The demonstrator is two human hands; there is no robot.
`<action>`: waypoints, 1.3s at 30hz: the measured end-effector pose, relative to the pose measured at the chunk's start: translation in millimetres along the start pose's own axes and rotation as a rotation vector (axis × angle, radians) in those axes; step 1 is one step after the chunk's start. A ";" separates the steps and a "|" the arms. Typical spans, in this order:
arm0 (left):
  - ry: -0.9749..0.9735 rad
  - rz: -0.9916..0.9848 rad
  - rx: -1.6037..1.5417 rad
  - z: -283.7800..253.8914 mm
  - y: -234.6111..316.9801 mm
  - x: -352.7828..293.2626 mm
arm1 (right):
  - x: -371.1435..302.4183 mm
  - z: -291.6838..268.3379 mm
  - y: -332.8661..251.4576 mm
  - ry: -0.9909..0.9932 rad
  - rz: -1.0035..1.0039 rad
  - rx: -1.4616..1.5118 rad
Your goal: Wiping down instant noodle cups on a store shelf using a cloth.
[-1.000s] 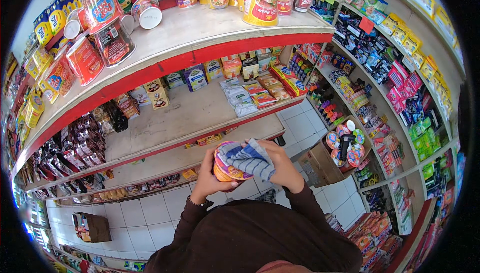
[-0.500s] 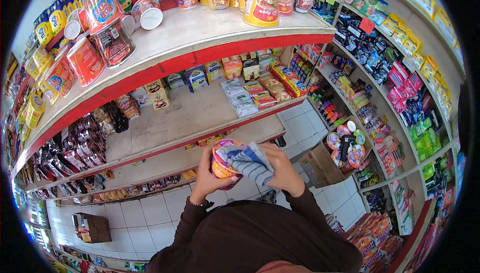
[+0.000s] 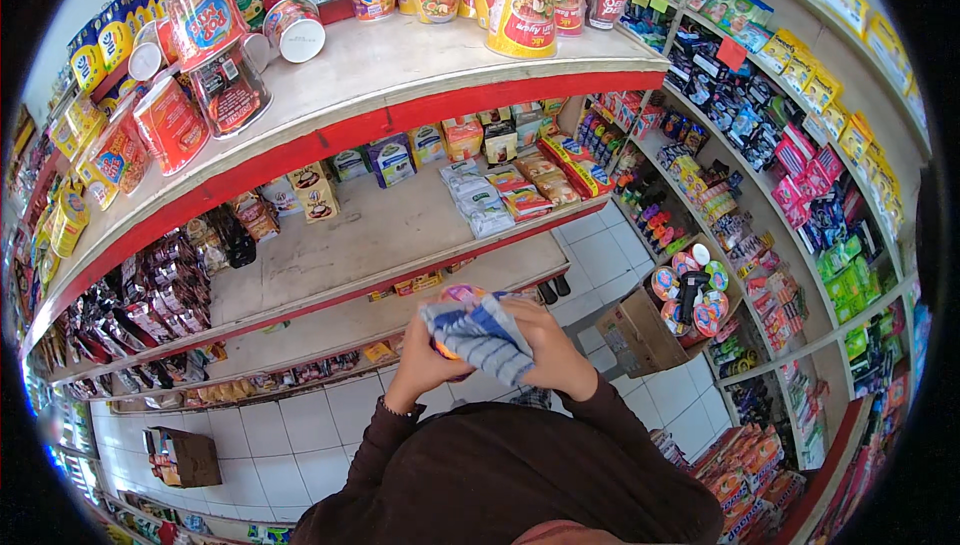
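In front of my chest, my left hand [image 3: 418, 365] is wrapped round an orange and purple instant noodle cup [image 3: 462, 293]. Most of the cup is hidden behind a blue and grey striped cloth [image 3: 482, 337]. My right hand [image 3: 553, 345] grips this cloth and presses it over the cup's top and side. Both hands are close together, just short of the lower shelves' front edge.
Noodle cups, such as a yellow one [image 3: 522, 17], stand on the top shelf [image 3: 400, 60]; others lie tipped at left. Sachets and packets line the middle shelf [image 3: 330, 235]. An open carton [image 3: 632, 333] of cups stands right; a smaller box [image 3: 182, 456] sits on the floor left.
The cloth has shifted left and spread over the cup, which now shows much less. My right hand has moved slightly left and down with it.
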State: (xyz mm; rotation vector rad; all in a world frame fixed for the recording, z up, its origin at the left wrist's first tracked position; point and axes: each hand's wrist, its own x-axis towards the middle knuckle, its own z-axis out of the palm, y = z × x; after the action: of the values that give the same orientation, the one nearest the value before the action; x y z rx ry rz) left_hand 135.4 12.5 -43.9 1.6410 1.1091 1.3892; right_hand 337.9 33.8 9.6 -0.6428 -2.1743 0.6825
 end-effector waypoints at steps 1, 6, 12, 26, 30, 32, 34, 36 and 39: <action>0.024 -0.157 -0.025 -4.1 1.7 -2.2 | 0.1 -2.1 -1.6 -0.001 -0.001 0.000; 0.093 -0.129 -0.187 -11.7 7.8 -1.5 | -4.4 -18.6 11.2 -0.020 0.024 0.031; -0.064 -0.118 -0.174 -2.8 19.2 0.1 | 2.3 -9.2 6.7 0.042 0.030 -0.093; -0.086 -0.142 -0.142 -1.5 6.2 5.2 | 5.0 -14.2 -14.4 0.035 0.009 -0.144; 0.042 -0.243 -0.202 -6.6 5.7 10.8 | 0.0 -20.0 -14.2 -0.004 -0.058 -0.022; 0.055 -0.153 -0.201 -10.2 1.2 8.9 | -1.8 -23.3 -3.5 -0.049 0.023 -0.003; 0.015 -0.139 -0.147 -10.8 7.1 8.0 | -1.5 -20.4 7.1 -0.021 0.040 -0.042; -0.126 -0.132 -0.128 -8.3 14.4 4.6 | 3.8 -16.7 6.1 -0.004 0.049 -0.071; -0.251 -0.153 -0.143 1.3 1.6 -2.2 | 16.7 -11.3 -10.1 -0.012 -0.007 -0.010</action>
State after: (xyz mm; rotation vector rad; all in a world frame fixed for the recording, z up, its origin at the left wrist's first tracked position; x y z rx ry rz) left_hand 136.8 9.9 -43.5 1.5438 0.9461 1.1046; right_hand 334.6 39.9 31.0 -0.6370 -2.1914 0.6742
